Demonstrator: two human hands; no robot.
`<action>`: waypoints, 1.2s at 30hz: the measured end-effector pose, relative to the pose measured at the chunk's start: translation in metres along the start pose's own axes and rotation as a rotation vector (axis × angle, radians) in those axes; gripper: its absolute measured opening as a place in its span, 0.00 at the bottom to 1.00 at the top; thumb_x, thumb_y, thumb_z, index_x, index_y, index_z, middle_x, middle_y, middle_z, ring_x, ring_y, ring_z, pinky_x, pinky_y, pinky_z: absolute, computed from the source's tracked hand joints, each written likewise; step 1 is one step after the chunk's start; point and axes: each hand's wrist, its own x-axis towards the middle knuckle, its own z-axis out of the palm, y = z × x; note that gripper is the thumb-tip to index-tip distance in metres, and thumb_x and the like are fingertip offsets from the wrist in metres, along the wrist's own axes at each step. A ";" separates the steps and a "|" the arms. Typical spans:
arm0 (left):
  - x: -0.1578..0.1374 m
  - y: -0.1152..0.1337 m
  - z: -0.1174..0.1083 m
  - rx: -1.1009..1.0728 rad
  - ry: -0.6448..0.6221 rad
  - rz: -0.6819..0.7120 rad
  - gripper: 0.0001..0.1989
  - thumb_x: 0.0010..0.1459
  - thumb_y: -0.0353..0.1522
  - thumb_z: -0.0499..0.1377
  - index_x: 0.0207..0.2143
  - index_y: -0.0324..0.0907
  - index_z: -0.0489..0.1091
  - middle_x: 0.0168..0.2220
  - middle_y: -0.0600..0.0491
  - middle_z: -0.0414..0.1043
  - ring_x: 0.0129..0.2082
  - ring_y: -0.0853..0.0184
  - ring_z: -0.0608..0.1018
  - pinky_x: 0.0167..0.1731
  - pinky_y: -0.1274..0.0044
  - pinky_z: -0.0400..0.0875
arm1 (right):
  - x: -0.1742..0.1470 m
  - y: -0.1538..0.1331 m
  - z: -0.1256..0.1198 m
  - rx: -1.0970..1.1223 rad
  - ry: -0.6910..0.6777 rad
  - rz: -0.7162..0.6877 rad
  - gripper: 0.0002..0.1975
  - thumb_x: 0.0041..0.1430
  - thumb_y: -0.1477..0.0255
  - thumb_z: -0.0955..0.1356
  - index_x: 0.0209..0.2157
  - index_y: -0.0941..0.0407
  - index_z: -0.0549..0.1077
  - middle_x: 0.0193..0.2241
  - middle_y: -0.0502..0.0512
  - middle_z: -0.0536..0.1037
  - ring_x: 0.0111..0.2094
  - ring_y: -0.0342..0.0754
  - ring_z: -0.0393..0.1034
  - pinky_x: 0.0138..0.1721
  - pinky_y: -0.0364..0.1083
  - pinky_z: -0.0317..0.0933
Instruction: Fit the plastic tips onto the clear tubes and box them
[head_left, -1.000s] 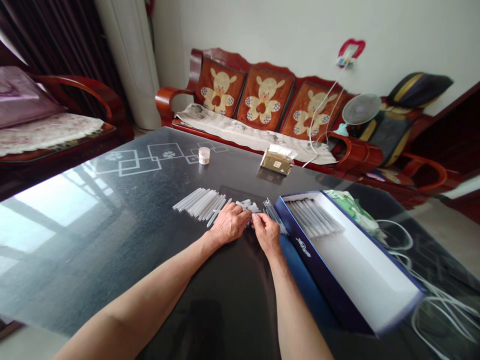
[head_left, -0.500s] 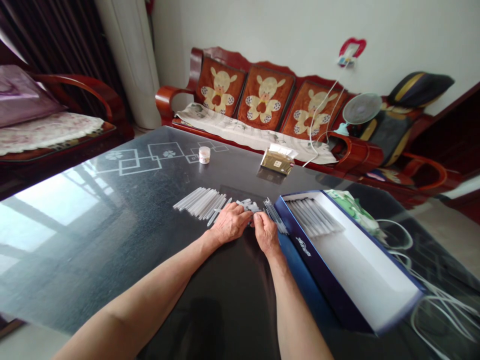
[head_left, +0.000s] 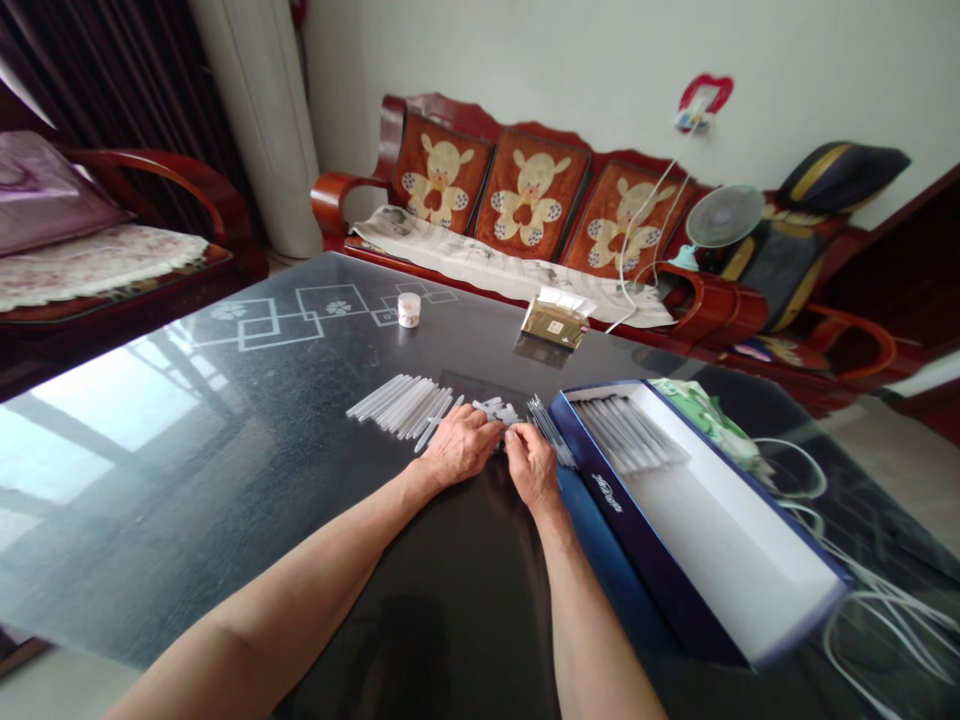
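Close together over the dark table, my left hand (head_left: 463,442) and my right hand (head_left: 531,464) both have curled, closed fingers. What they pinch is small and mostly hidden, so I cannot make it out. A row of translucent white pen barrels (head_left: 401,405) lies to the left of my left hand. Just beyond my fingers is a small heap of white, short pieces (head_left: 495,409), possibly pen caps. Thin dark-tipped refills (head_left: 550,432) lie between my right hand and the blue box (head_left: 660,570). Inside that box, several assembled-looking pens (head_left: 626,432) lie side by side at the far end.
On the glossy table (head_left: 247,450), a small white round container (head_left: 409,310) and a gold tissue box (head_left: 555,320) stand farther back. Right of the blue box lie a green-and-white packet (head_left: 705,420) and white cables (head_left: 892,600). A wooden sofa (head_left: 352,200) stands behind.
My right hand has shifted slightly, its thumb and finger changing position near my left fingertips. My left hand and the things on the table look the same.
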 end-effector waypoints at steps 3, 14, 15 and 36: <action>0.001 0.003 -0.002 -0.006 -0.012 0.010 0.18 0.67 0.35 0.44 0.45 0.41 0.73 0.31 0.48 0.69 0.33 0.64 0.68 0.37 0.72 0.62 | 0.001 -0.001 0.001 -0.031 0.015 -0.034 0.16 0.63 0.66 0.60 0.24 0.55 0.69 0.24 0.54 0.73 0.27 0.47 0.68 0.32 0.46 0.62; -0.001 -0.001 0.001 0.005 -0.002 0.003 0.18 0.67 0.36 0.44 0.47 0.41 0.72 0.31 0.49 0.69 0.34 0.63 0.69 0.38 0.71 0.62 | 0.000 0.000 -0.001 -0.003 0.020 -0.039 0.09 0.60 0.68 0.63 0.30 0.56 0.71 0.28 0.55 0.74 0.30 0.47 0.69 0.34 0.45 0.63; -0.001 0.000 0.001 0.005 -0.005 0.005 0.18 0.67 0.35 0.44 0.47 0.41 0.72 0.31 0.48 0.69 0.34 0.63 0.69 0.38 0.71 0.62 | 0.000 0.000 0.000 -0.012 0.013 -0.042 0.10 0.61 0.68 0.62 0.28 0.55 0.71 0.27 0.54 0.74 0.29 0.47 0.69 0.33 0.45 0.62; 0.003 -0.004 0.006 -0.779 0.329 -0.617 0.19 0.58 0.46 0.55 0.30 0.40 0.74 0.23 0.53 0.70 0.23 0.70 0.71 0.26 0.78 0.65 | 0.005 -0.007 0.000 0.118 0.358 0.219 0.17 0.61 0.59 0.63 0.30 0.58 0.73 0.25 0.56 0.78 0.25 0.47 0.72 0.30 0.45 0.66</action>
